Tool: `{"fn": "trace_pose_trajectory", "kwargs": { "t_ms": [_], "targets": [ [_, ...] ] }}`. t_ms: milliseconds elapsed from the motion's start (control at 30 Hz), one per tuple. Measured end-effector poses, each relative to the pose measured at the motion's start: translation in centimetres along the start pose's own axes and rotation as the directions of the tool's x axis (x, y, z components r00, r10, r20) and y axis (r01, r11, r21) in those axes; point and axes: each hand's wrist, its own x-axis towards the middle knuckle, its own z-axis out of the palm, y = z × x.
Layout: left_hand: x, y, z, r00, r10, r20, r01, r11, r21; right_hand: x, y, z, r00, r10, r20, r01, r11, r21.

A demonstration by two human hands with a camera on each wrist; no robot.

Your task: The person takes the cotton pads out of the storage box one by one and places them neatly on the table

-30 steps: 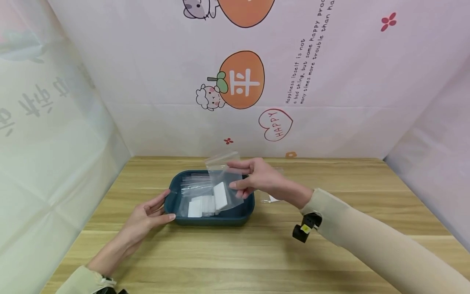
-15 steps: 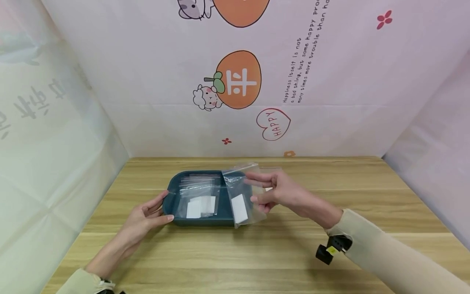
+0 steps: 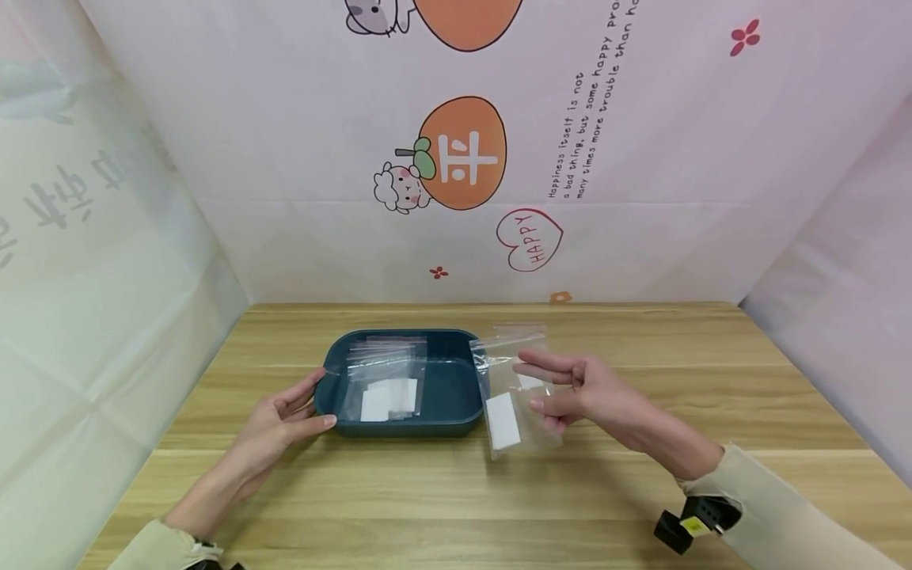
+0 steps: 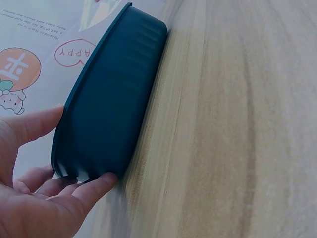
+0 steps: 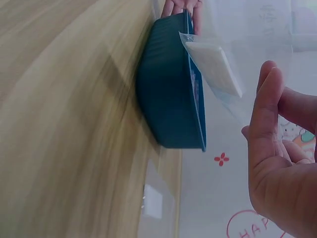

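In the head view my right hand (image 3: 598, 396) pinches a clear zip-lock bag (image 3: 480, 360) with a white rectangular piece in it. This bag hangs tilted past the right end of a dark blue plastic basket (image 3: 409, 430). My left hand (image 3: 281, 427) holds the basket's left end, with fingertips at the rim and the thumb near the front corner; the left wrist view shows these fingers (image 4: 94, 191) against its outer wall. Inside the basket several similar bags (image 3: 381, 368) lie overlapped on the left side. In the right wrist view the held bag (image 5: 215, 67) partly overlaps the basket.
Another clear bag with a white piece (image 5: 153, 201) lies on the wooden table (image 3: 427, 499) right of the basket, partly behind the held bag in the head view. A printed cloth backdrop (image 3: 641, 253) rises at the table's back edge, with cloth sides left and right.
My right hand has carried the pinched bag from above the basket to the right, beyond its right end, and lower. The left hand stays at the basket's left end.
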Motion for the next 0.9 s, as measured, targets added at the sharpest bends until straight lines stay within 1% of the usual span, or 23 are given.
{"fn": "trace_pose_trajectory", "kwargs": {
  "t_ms": [233, 400, 700, 900],
  "targets": [
    [0.0, -0.2, 0.0, 1.000, 0.004, -0.003, -0.004, 1.000, 0.003, -1.6, 1.2, -1.0, 0.999, 0.017, -0.030, -0.016, 1.000, 0.004],
    [0.2, -0.2, -0.1, 1.000, 0.005, -0.001, -0.005, 1.000, 0.002, -2.5, 2.0, -1.5, 0.998, 0.034, -0.044, -0.033, 0.999, 0.022],
    [0.1, -0.3, 0.0, 1.000, 0.006, -0.015, -0.006, 1.000, -0.002, -3.3, 3.9, -1.8, 0.998, 0.052, -0.032, -0.050, 0.998, 0.049],
    [0.1, -0.1, 0.0, 1.000, 0.002, -0.018, -0.002, 1.000, -0.007, -3.2, 5.0, -1.8, 0.997, 0.080, -0.023, -0.078, 0.995, 0.059]
  ]
}}
